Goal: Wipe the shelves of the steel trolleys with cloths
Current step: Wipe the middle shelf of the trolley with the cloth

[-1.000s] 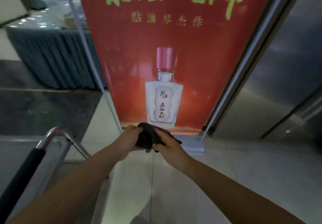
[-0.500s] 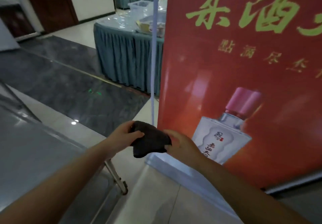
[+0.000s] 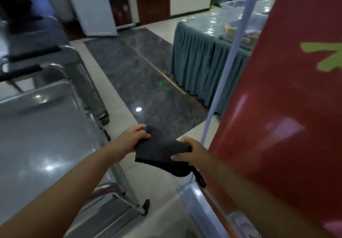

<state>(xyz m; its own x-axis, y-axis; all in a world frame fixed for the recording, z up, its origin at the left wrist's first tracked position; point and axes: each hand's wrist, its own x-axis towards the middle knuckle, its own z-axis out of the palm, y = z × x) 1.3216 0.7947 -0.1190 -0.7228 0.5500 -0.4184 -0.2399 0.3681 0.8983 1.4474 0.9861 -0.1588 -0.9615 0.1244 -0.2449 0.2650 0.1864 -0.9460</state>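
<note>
A dark grey cloth (image 3: 160, 150) hangs folded in the air between both hands, above the floor. My left hand (image 3: 133, 136) pinches its far left corner. My right hand (image 3: 188, 149) grips its right edge with the thumb on top. A steel trolley (image 3: 42, 136) fills the lower left; its flat top shelf lies just left of my left forearm. A second steel trolley (image 3: 61, 62) with black-gripped handles stands behind it.
A tall red banner (image 3: 288, 108) on a pale stand (image 3: 201, 206) rises close on the right. A table with a teal skirt (image 3: 201, 67) stands beyond it. Dark marble floor (image 3: 140, 82) runs between, toward a white door and a brown door.
The view has swung left, so the banner has slid to the right edge and the trolleys have come into view. The cloth, bunched before, is now spread flatter between my hands.
</note>
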